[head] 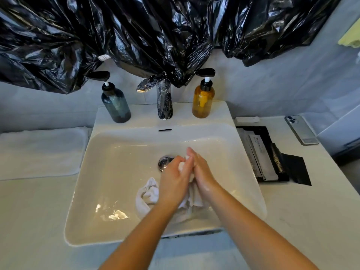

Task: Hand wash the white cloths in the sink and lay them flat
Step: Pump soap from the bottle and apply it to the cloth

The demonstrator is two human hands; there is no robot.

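A wet white cloth [148,193] lies bunched in the white sink [116,149], which holds shallow water. Its upper part is pressed between my two hands above the basin, just right of the drain [164,162]. My left hand [174,182] curls its fingers round the cloth. My right hand [201,172] presses against the cloth from the right with straight fingers. The rest of the cloth hangs below my hands and trails to the left into the water. A folded white towel [41,152] lies flat on the counter left of the sink.
A chrome tap [164,102] stands behind the basin between a dark blue pump bottle [116,104] and an amber pump bottle [202,100]. Right of the sink are a black tray of sachets [261,154] and a phone [301,129]. Black plastic bags [136,36] hang above.
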